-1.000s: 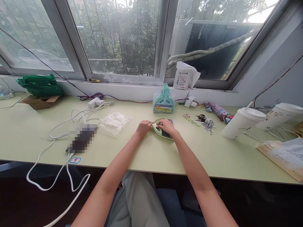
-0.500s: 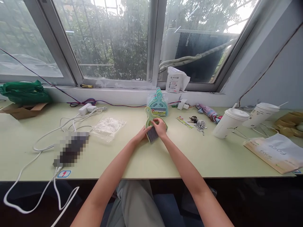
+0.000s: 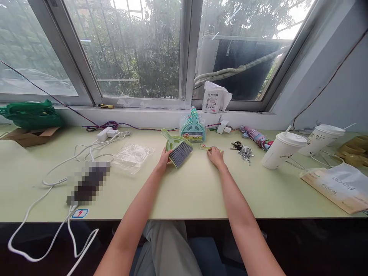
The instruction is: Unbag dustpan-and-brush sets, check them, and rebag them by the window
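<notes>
My left hand is closed on the left edge of a small green dustpan-and-brush set. The brush's grey bristles face up and its handle tilts to the far left. Lower and to the right, my right hand has its fingers on a colourful printed label card at the table surface; the hand covers part of the card. Behind the two hands stands a row of similar dustpan sets in clear wrapping, the front one turquoise.
Crumpled clear plastic bags lie left of my hands, beside white cables and a power strip. To the right are a bunch of silvery ties, a folded umbrella, white cups and a paper bag.
My right hand has left the dustpan set and moved right onto the label card, which has shifted left. The set in my left hand has moved left and turned, showing more bristles.
</notes>
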`<act>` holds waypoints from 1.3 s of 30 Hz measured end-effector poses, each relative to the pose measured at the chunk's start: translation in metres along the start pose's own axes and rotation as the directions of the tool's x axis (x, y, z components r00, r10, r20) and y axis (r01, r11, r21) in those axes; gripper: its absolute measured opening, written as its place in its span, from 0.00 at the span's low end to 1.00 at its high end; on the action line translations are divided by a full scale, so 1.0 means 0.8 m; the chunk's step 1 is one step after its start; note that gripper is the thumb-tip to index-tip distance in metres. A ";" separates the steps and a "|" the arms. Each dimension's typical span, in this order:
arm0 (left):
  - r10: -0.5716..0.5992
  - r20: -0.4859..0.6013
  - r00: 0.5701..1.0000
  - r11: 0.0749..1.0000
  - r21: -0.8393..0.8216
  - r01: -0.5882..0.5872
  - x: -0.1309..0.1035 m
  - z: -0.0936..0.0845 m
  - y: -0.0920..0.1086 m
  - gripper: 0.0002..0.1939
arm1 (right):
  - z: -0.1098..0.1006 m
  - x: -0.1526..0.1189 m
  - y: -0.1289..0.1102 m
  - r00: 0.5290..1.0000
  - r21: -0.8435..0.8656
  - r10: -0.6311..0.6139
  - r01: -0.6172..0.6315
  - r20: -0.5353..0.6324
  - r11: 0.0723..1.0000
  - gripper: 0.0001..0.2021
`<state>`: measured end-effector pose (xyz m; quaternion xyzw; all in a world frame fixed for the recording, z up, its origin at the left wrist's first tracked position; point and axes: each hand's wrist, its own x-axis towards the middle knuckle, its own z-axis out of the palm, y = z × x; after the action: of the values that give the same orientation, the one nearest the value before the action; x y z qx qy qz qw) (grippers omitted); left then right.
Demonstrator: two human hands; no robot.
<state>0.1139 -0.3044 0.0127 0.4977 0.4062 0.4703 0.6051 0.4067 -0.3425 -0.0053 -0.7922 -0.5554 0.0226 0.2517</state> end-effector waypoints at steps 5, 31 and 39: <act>0.008 -0.131 0.991 0.999 -0.033 -0.013 0.009 -0.019 0.004 0.20 | 0.016 -0.013 -0.054 0.964 0.092 -0.253 0.246 0.076 0.965 0.12; 0.061 0.085 0.995 0.994 -0.092 -0.053 -0.014 -0.010 0.009 0.31 | 0.029 -0.090 -0.174 0.891 0.279 -0.433 0.385 0.136 0.880 0.26; 0.060 0.061 0.996 0.992 -0.118 -0.052 -0.016 -0.003 0.012 0.28 | 0.026 -0.091 -0.172 0.935 0.140 -0.343 0.353 -0.091 0.925 0.21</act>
<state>0.1069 -0.3161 0.0220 0.4879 0.3442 0.4936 0.6323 0.2529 -0.3642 0.0171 -0.6596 -0.6753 -0.0054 0.3300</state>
